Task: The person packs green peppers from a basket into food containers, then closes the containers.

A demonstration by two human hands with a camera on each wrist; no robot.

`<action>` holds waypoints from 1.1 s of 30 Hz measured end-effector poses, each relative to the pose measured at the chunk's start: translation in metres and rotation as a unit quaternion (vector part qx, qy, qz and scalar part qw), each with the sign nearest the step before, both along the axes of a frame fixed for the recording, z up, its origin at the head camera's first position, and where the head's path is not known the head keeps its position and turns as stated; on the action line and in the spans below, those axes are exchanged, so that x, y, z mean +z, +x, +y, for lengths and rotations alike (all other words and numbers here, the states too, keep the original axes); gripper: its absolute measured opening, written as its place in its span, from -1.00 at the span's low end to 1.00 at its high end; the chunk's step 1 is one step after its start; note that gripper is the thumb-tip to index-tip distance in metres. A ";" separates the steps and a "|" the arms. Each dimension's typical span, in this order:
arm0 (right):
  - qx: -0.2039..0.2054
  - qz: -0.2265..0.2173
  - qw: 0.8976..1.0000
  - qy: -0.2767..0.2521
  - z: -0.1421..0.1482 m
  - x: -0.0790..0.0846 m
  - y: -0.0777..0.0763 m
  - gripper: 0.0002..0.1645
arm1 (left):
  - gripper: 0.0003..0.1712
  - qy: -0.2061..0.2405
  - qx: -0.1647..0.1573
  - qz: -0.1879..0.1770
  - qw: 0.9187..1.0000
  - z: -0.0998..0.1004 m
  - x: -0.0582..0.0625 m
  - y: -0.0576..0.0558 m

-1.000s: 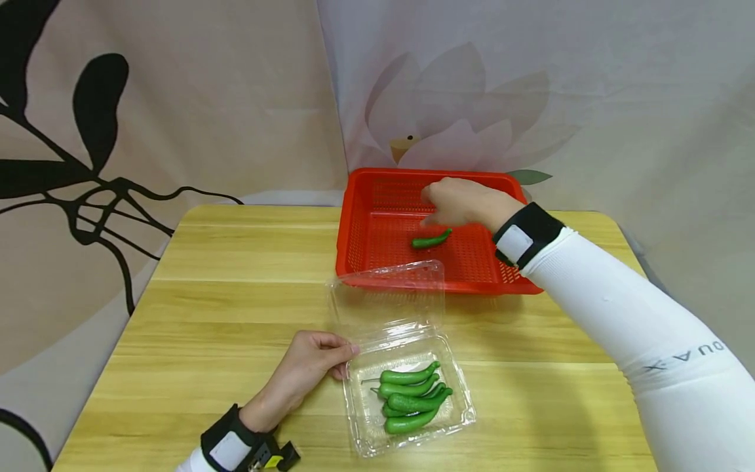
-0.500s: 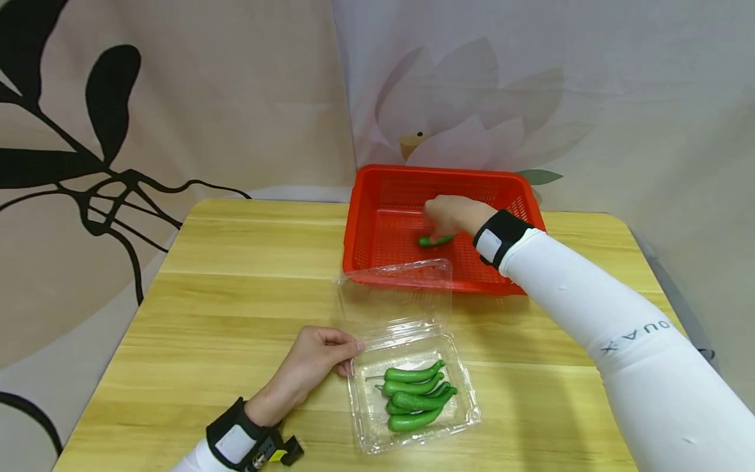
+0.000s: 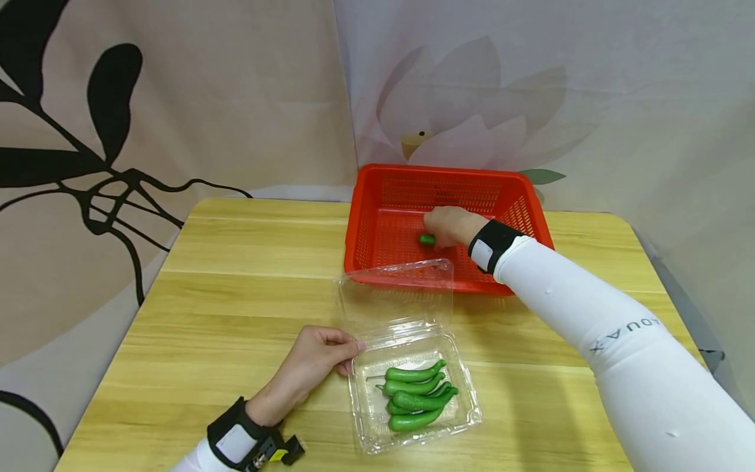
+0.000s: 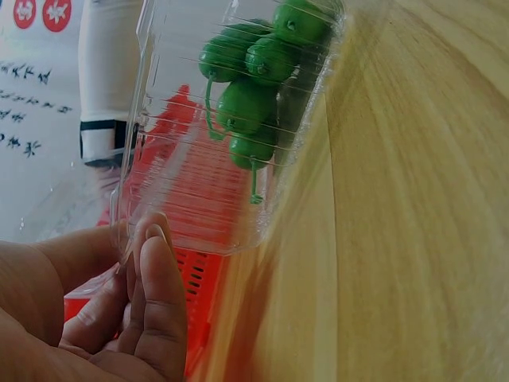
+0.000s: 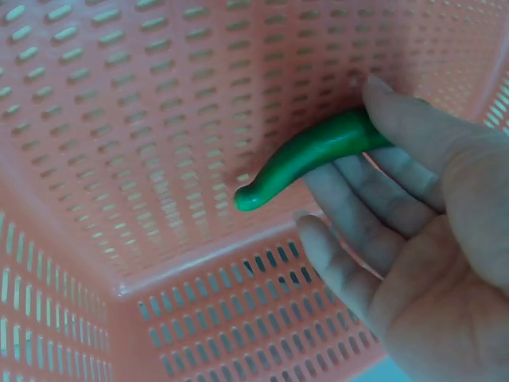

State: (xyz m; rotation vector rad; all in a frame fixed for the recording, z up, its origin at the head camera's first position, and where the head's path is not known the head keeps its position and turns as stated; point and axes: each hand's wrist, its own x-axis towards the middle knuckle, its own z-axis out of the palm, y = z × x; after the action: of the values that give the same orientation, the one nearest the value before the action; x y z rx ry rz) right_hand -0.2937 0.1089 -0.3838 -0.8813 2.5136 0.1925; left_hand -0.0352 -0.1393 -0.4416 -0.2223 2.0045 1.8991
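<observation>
My right hand (image 3: 451, 226) is down inside the red basket (image 3: 377, 172). In the right wrist view its thumb and fingers pinch a green chili pepper (image 5: 310, 155) near one end, the curved tip pointing away from the palm. Thumb and fingers of my left hand (image 3: 315, 360) pinch the left edge of a clear plastic clamshell box (image 3: 368, 419), near its hinge. Several green peppers (image 3: 415, 401) lie side by side in the box's lower half. The transparent lid (image 3: 395, 298) stands raised and overlaps the basket's front rim in the head view.
The wooden table (image 3: 236, 282) reaches back to a patterned cloth backdrop (image 3: 265, 98). The basket stands at the table's far edge, with perforated walls (image 5: 64, 334) around the right hand.
My right hand has lowered into the basket and closed on the pepper lying there. The left hand keeps its hold on the box. The head view has shifted slightly.
</observation>
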 end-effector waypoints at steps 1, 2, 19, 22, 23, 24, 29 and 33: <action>-0.002 0.000 1.000 -0.004 0.001 0.001 -0.001 -0.73 | -0.76 -0.001 0.000 0.000 1.000 0.000 0.000 0.000; -0.003 -0.001 1.000 -0.007 0.001 0.002 -0.001 -0.73 | -0.76 -0.001 -0.001 0.000 1.000 0.001 0.000 -0.001; 0.006 0.064 0.986 -0.156 0.010 0.040 0.009 -0.77 | -0.76 0.003 -0.004 0.007 1.000 0.000 0.000 0.000; 0.006 0.077 0.979 -0.188 0.013 0.055 0.016 -0.82 | -0.76 0.004 -0.005 0.007 1.000 0.000 0.000 0.001; 0.009 0.081 0.977 -0.197 0.014 0.059 0.018 -0.82 | -0.76 0.005 -0.006 0.007 1.000 0.000 0.000 0.001; 0.011 0.084 0.974 -0.209 0.015 0.063 0.020 -0.81 | -0.76 0.005 -0.006 0.008 1.000 0.000 0.000 0.001; 0.021 0.098 0.961 -0.256 0.020 0.080 0.033 -0.80 | -0.76 0.008 -0.007 0.011 1.000 -0.001 0.000 0.001; 0.027 0.110 0.955 -0.273 0.025 0.088 0.043 -0.84 | -0.75 0.009 -0.007 0.010 1.000 0.000 0.001 0.002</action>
State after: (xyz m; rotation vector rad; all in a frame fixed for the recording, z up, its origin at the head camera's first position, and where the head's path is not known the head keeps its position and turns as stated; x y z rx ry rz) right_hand -0.2502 0.1335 -0.2957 -1.1920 2.8022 -0.4340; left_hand -0.0334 -0.1393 -0.4402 -0.1860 1.9953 1.9175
